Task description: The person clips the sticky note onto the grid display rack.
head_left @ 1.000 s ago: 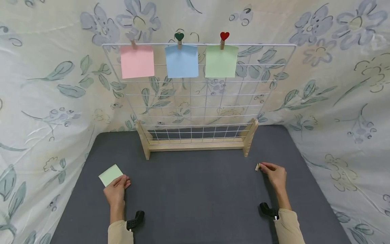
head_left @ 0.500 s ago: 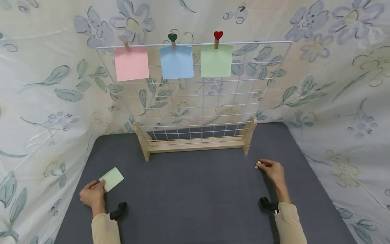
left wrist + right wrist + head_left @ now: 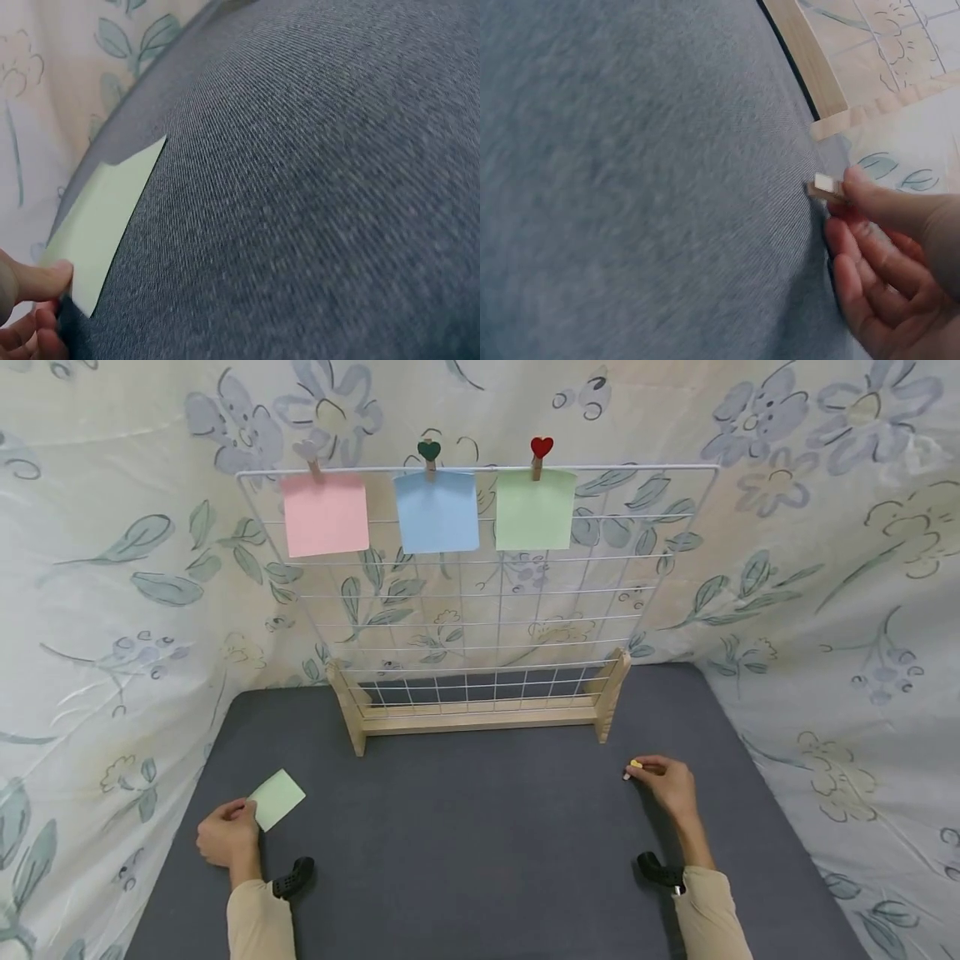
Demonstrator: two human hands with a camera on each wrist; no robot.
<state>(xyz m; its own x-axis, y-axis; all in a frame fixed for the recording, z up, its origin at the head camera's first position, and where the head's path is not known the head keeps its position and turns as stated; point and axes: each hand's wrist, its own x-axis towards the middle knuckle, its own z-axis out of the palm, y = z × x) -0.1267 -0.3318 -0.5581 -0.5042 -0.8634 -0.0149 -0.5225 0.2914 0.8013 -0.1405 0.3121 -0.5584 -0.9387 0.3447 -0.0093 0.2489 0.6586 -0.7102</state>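
My left hand (image 3: 228, 837) pinches a pale green paper note (image 3: 277, 799) by its near corner, low over the left side of the table. In the left wrist view the thumb lies on top of the note (image 3: 105, 225). Over at the right, my right hand (image 3: 672, 789) holds a small wooden clothespin (image 3: 825, 186) between thumb and fingertips. A bit of yellow shows on the clothespin (image 3: 636, 765) in the head view. Pink (image 3: 326, 518), blue (image 3: 437, 517) and green (image 3: 534, 517) notes hang from the white wire grid (image 3: 645, 467), each under a clothespin.
The grid stands in a wooden base (image 3: 480, 720) at the back of the dark grey table (image 3: 465, 843). Green-heart (image 3: 429, 449) and red-heart (image 3: 542, 447) clothespins top the blue and green notes. Flowered cloth (image 3: 112, 610) surrounds the table.
My left hand has moved left and slightly down, from the note's right side to its lower left corner. The right hand stays in about the same place, the clothespin turned slightly.
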